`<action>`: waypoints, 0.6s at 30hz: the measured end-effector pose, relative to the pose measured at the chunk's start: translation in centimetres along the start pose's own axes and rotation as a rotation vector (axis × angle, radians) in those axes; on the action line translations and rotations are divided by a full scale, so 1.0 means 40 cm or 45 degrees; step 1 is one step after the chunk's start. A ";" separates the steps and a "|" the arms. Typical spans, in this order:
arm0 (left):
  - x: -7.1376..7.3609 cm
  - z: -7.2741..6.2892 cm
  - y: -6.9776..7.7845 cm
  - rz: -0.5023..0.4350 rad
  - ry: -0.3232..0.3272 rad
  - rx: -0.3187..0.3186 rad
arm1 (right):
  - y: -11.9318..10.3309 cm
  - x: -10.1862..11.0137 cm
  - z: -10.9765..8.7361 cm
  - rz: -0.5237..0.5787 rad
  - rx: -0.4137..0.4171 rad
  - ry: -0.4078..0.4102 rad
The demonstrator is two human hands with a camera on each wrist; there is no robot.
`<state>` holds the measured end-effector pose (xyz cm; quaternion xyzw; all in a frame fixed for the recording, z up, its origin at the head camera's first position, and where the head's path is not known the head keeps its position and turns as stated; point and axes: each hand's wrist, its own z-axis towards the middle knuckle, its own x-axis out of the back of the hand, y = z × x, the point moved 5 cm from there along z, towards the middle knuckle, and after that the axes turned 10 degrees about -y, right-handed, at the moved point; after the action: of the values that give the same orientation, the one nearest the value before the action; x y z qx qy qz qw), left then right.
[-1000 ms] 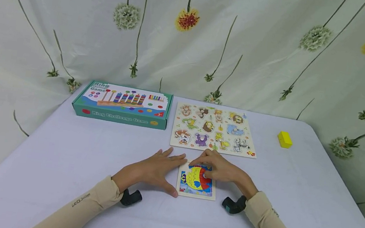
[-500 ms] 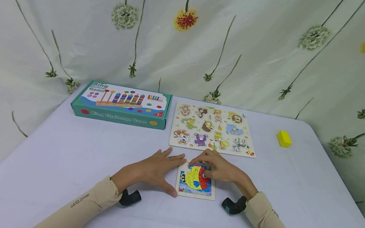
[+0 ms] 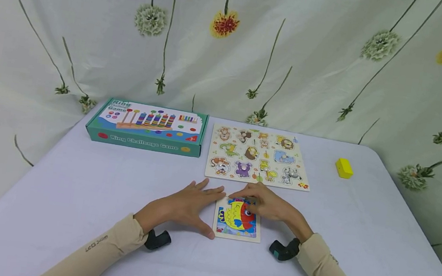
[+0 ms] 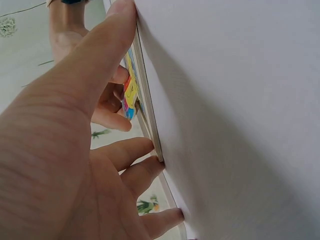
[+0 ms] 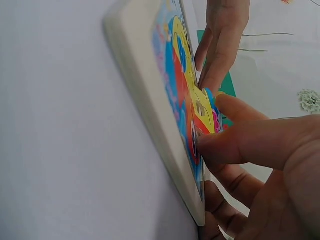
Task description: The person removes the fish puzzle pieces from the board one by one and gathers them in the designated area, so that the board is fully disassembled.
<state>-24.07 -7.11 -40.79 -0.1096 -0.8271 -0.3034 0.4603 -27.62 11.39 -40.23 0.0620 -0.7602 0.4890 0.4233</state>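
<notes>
A small wooden fish jigsaw puzzle (image 3: 236, 237) in red, yellow and blue lies flat in front of me. My left hand (image 3: 190, 206) has its fingers spread, with thumb and fingertips against the puzzle's left edge. My right hand (image 3: 270, 205) is over the top right part of the puzzle. Between its thumb and index finger it pinches a puzzle piece (image 5: 204, 109), tilted up from the board in the right wrist view. That piece (image 4: 131, 94) also stands up from the surface in the left wrist view. The fingers partly hide the top of the fish.
Behind the puzzle lies a larger animal peg puzzle board (image 3: 260, 157). A green Ring Challenge Game box (image 3: 146, 126) is at the back left, a yellow block (image 3: 344, 168) at the back right. Black wrist-worn devices (image 3: 284, 249) stick out under both wrists.
The right thumb and fingers have shifted slightly up, and more of the fish's eye shows. The left hand and the puzzle have stayed in place.
</notes>
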 end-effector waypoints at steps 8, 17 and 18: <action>0.000 -0.002 0.000 -0.011 0.003 -0.003 | 0.008 0.001 0.004 0.119 0.073 0.001; 0.000 -0.002 0.000 -0.008 -0.003 0.002 | 0.013 0.000 0.002 0.141 0.068 -0.006; 0.000 -0.002 0.000 -0.007 -0.003 0.002 | 0.013 0.000 0.002 0.139 0.065 -0.003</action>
<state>-24.01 -7.17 -40.76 -0.1072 -0.8281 -0.3039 0.4587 -27.94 11.58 -40.61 0.0318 -0.7504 0.5303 0.3933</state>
